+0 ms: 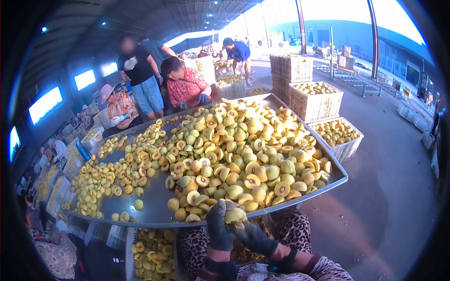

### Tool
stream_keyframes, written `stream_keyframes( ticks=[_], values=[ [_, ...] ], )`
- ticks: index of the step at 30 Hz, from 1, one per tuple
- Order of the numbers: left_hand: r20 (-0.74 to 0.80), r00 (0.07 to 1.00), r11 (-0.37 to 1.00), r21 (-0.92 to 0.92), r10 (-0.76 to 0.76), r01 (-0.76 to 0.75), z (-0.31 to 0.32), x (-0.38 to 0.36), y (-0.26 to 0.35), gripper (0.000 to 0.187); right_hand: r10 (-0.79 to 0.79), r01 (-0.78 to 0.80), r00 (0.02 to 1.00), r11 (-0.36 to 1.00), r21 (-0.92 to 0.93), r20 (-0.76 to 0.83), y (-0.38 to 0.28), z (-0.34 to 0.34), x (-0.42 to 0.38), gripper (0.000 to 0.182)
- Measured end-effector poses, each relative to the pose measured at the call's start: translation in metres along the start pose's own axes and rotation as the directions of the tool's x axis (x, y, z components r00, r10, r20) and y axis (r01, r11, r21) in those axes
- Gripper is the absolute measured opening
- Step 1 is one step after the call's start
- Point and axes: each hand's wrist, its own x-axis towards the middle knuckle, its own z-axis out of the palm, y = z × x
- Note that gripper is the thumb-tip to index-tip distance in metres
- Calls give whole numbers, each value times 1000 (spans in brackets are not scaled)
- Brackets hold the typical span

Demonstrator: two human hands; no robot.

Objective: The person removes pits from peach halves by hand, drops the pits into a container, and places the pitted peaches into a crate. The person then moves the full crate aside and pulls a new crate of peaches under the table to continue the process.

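Observation:
My left hand, in a dark glove, is closed around a yellow-green peach half just past the near rim of the metal tray. My right hand, gloved too, is closed against the underside of that fruit. Whatever its fingers grip is hidden. A large heap of halved peaches, many with brown pits showing, covers the metal tray in front of me. Beneath the hands, more fruit pieces lie partly hidden between my patterned trouser legs.
Below the tray at left stands a crate of peach halves. Filled crates stand at the tray's right, one close by its corner. A person in a red patterned top works across the tray; others stand or sit at left.

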Motion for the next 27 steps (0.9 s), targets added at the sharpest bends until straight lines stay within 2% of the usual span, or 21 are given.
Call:
stream_keyframes(
  ticks=[1, 2, 3, 4, 5, 6, 7, 8, 10, 11, 12, 13, 14, 15, 16, 18, 21, 24, 25, 26, 27],
  values=[
    [-59, 996, 991, 119, 67, -60, 14, -5, 10, 34, 211, -209, 977, 947, 244, 18, -2, 4, -2, 27],
    [-112, 984, 964, 243, 136, -106, 22, -9, 16, 36, 206, -203, 978, 949, 240, 14, -11, 2, 0, 27],
    [-88, 974, 927, 337, 207, -166, 23, -9, 18, 35, 285, -291, 956, 901, 321, 67, -23, 0, 1, 26],
    [-78, 974, 925, 337, 211, -173, 25, -9, 21, 35, 358, -376, 926, 837, 397, 122, -33, -1, 4, 26],
    [-96, 969, 920, 347, 227, -182, 27, -10, 23, 33, 356, -371, 928, 840, 395, 113, -40, 0, 7, 26],
    [-108, 965, 916, 355, 238, -186, 29, -10, 22, 30, 276, -261, 961, 861, 437, 31, -47, 2, 11, 26],
    [-95, 977, 938, 312, 190, -152, 28, -8, 24, 31, 193, -145, 979, 875, 462, -58, -50, 2, 15, 25],
    [-83, 987, 956, 272, 139, -112, 25, -6, 27, 32, 196, -142, 978, 881, 452, -76, -48, 0, 19, 25],
    [-98, 975, 956, 238, 199, -171, 25, -3, 27, 35, 138, -138, 990, 958, 251, 16, -32, -2, 23, 27],
    [-86, 977, 957, 233, 196, -172, 22, -1, 26, 35, 186, -194, 981, 931, 309, 57, -26, -3, 24, 30],
    [30, 886, 755, 512, 462, -410, 17, 2, 23, 28, 184, -190, 982, 934, 302, 46, -22, -1, 24, 30],
    [214, 732, 418, 703, 647, -576, 21, 2, 25, 22, 181, -187, 982, 919, 348, 50, -30, 1, 27, 31],
    [218, 733, 421, 699, 644, -578, 26, 1, 28, 22, 180, -187, 982, 900, 394, 55, -36, 0, 28, 31],
    [102, 840, 708, 490, 532, -508, 31, -3, 31, 21, 184, -189, 982, 900, 392, 51, -39, -2, 27, 31],
    [35, 928, 902, 222, 371, -369, 36, -7, 36, 20, 231, -258, 966, 847, 466, 114, -43, -3, 26, 31],
    [-6, 933, 910, 221, 361, -351, 37, -14, 32, 22, 266, -324, 946, 784, 529, 186, -53, -6, 24, 31],
    [-77, 950, 938, 200, 302, -283, 51, -22, 33, 26, 257, -280, 960, 866, 413, 112, -61, -14, 14, 31],
    [-82, 967, 960, 165, 241, -225, 56, -17, 37, 30, 171, -207, 978, 830, 517, 118, -55, -15, 11, 32],
    [-61, 973, 967, 140, 223, -213, 53, -17, 39, 31, 300, -433, 901, 592, 680, 312, -55, -23, 14, 32],
    [-72, 976, 970, 146, 207, -195, 53, -17, 40, 31, 357, -613, 780, 277, 740, 514, -56, -30, 18, 32],
    [-39, 949, 921, 259, 311, -291, 56, -17, 41, 32, 198, -480, 864, 599, 641, 462, -62, -38, 21, 31]
  ],
)
